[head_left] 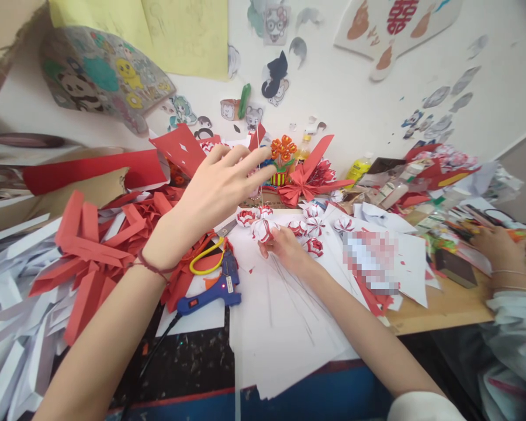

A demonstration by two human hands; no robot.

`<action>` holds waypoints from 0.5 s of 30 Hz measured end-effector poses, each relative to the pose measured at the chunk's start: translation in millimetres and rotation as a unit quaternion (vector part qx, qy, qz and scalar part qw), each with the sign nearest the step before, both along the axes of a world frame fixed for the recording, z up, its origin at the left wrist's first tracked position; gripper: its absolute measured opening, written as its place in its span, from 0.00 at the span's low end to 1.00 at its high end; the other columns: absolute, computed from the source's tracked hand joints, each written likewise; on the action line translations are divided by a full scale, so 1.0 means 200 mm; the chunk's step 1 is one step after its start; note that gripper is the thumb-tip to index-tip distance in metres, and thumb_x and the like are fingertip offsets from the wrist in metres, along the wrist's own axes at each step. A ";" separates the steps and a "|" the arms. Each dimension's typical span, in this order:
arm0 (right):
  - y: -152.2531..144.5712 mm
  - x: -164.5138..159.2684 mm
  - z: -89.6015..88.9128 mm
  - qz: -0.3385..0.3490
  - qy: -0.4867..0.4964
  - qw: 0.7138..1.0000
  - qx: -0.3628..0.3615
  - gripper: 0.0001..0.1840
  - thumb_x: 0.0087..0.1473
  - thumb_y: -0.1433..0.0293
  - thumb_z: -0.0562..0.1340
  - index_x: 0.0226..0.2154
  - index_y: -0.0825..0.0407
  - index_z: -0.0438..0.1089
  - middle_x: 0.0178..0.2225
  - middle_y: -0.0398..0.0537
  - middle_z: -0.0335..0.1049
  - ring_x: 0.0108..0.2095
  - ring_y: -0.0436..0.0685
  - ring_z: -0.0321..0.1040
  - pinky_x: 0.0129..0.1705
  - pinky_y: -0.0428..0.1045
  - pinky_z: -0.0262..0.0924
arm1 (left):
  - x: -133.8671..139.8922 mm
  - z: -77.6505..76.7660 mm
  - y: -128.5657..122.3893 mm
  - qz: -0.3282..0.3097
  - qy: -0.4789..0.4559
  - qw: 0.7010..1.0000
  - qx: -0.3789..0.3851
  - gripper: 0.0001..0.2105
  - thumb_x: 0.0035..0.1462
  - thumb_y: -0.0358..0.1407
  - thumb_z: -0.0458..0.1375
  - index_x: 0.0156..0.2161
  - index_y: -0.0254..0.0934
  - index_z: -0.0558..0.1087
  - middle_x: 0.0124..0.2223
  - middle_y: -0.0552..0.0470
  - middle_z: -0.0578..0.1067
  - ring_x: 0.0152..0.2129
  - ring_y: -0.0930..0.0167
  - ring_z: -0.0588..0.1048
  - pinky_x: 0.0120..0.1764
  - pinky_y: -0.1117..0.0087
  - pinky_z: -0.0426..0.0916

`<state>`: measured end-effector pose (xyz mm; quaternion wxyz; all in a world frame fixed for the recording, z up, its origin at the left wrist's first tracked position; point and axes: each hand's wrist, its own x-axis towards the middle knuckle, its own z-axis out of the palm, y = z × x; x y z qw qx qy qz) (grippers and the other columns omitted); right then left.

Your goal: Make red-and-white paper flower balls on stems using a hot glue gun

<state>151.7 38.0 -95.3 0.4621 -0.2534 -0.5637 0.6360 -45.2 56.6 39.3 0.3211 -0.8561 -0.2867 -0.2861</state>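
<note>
My right hand [287,248] pinches a red-and-white folded paper flower [262,230] above the white paper sheets [284,351]. Rising upright from the flower is a thin wire [261,196]. My left hand [228,175] is raised over it, fingers reaching right with the wire between their tips; the exact grip is partly hidden. Close by lie more paper flowers [314,227], and several thin wires [296,298] are spread on the sheets. Left of them, a blue glue gun [214,295] with its light on rests beside a yellow loop [207,257].
Folded red paper strips [87,251] and white strips [13,327] pile up at the left. Along the wall stand a potted orange flower ornament [281,155], a red bow [302,186] and a yellow bottle [358,168]. A co-worker's hand [499,248] is at the right.
</note>
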 end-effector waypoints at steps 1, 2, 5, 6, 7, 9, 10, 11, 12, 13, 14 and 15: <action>0.00 0.00 0.00 0.011 0.005 1.000 -0.001 0.29 0.52 0.42 0.65 0.30 0.53 0.69 0.23 0.41 0.65 0.22 0.49 0.62 0.27 0.47 0.56 | -0.01 0.00 0.01 0.003 0.029 0.999 0.014 0.17 0.66 0.23 0.48 0.53 0.42 0.70 0.58 0.47 0.72 0.49 0.62 0.72 0.49 0.57 0.65; 0.00 0.00 0.00 0.024 0.010 1.000 -0.004 0.31 0.51 0.39 0.64 0.30 0.53 0.69 0.22 0.41 0.64 0.22 0.49 0.60 0.27 0.47 0.55 | -0.01 -0.01 0.01 0.004 0.053 0.998 0.026 0.15 0.67 0.24 0.47 0.51 0.41 0.71 0.55 0.48 0.74 0.48 0.63 0.72 0.48 0.58 0.65; 0.00 0.02 0.01 0.078 0.016 0.996 -0.029 0.41 0.48 0.31 0.58 0.38 0.53 0.72 0.20 0.38 0.60 0.20 0.49 0.53 0.25 0.47 0.49 | -0.02 -0.02 0.04 0.004 0.091 0.994 0.053 0.11 0.70 0.29 0.48 0.44 0.38 0.74 0.45 0.48 0.78 0.45 0.64 0.73 0.44 0.60 0.66; 0.00 0.02 0.02 0.099 0.019 0.994 -0.037 0.45 0.46 0.29 0.55 0.41 0.53 0.73 0.19 0.37 0.58 0.19 0.48 0.50 0.25 0.47 0.47 | -0.03 -0.02 0.04 0.004 0.095 0.994 0.061 0.11 0.71 0.30 0.48 0.42 0.37 0.74 0.43 0.48 0.78 0.45 0.64 0.74 0.43 0.61 0.66; 0.00 0.03 0.02 0.119 0.023 0.992 -0.045 0.48 0.45 0.28 0.54 0.44 0.53 0.73 0.19 0.37 0.56 0.19 0.48 0.48 0.24 0.47 0.46 | -0.03 -0.03 0.04 0.004 0.097 0.993 0.068 0.11 0.71 0.30 0.48 0.40 0.36 0.74 0.42 0.48 0.78 0.44 0.64 0.74 0.42 0.61 0.66; -0.01 0.04 0.02 0.144 0.025 0.987 -0.060 0.51 0.45 0.27 0.52 0.46 0.54 0.73 0.18 0.36 0.54 0.19 0.48 0.45 0.24 0.48 0.43 | -0.03 -0.03 0.04 0.000 0.104 0.991 0.084 0.12 0.71 0.29 0.49 0.38 0.36 0.73 0.40 0.48 0.78 0.42 0.65 0.74 0.40 0.62 0.66; -0.01 0.04 0.03 0.147 0.025 0.987 -0.066 0.51 0.46 0.27 0.51 0.46 0.55 0.74 0.18 0.36 0.53 0.19 0.48 0.44 0.24 0.48 0.42 | -0.03 -0.02 0.04 -0.004 0.108 0.990 0.091 0.12 0.70 0.28 0.49 0.37 0.36 0.73 0.40 0.48 0.78 0.41 0.66 0.74 0.40 0.63 0.66; -0.01 0.04 0.03 0.147 0.025 0.986 -0.071 0.52 0.46 0.27 0.51 0.46 0.55 0.74 0.18 0.36 0.53 0.19 0.48 0.43 0.24 0.48 0.42 | -0.03 -0.02 0.04 -0.010 0.112 0.989 0.095 0.13 0.70 0.28 0.49 0.35 0.36 0.73 0.38 0.48 0.78 0.39 0.66 0.74 0.39 0.63 0.66; 0.00 0.05 0.03 0.147 0.027 0.986 -0.074 0.53 0.47 0.27 0.50 0.47 0.56 0.74 0.18 0.36 0.53 0.19 0.48 0.43 0.24 0.48 0.41 | -0.03 -0.02 0.04 -0.017 0.114 0.989 0.097 0.13 0.70 0.27 0.49 0.35 0.36 0.72 0.37 0.49 0.78 0.38 0.67 0.74 0.38 0.64 0.66; 0.00 0.05 0.03 0.148 0.029 0.986 -0.076 0.54 0.47 0.27 0.49 0.48 0.57 0.74 0.18 0.37 0.53 0.19 0.48 0.43 0.24 0.48 0.41 | -0.03 -0.02 0.04 -0.023 0.110 0.989 0.096 0.13 0.70 0.27 0.49 0.34 0.37 0.72 0.36 0.49 0.78 0.37 0.68 0.74 0.37 0.64 0.65; 0.00 0.05 0.03 0.151 0.033 0.985 -0.074 0.56 0.47 0.26 0.47 0.49 0.58 0.74 0.18 0.37 0.54 0.18 0.48 0.43 0.23 0.48 0.42 | -0.03 -0.03 0.04 -0.028 0.101 0.990 0.093 0.13 0.70 0.27 0.48 0.35 0.37 0.72 0.36 0.49 0.78 0.35 0.68 0.74 0.36 0.65 0.65; 0.00 0.05 0.03 0.154 0.037 0.985 -0.069 0.58 0.47 0.26 0.45 0.49 0.59 0.74 0.18 0.37 0.54 0.18 0.48 0.43 0.23 0.48 0.42 | -0.03 -0.03 0.04 -0.032 0.087 0.992 0.088 0.14 0.70 0.27 0.48 0.35 0.37 0.73 0.36 0.48 0.78 0.34 0.69 0.74 0.35 0.65 0.64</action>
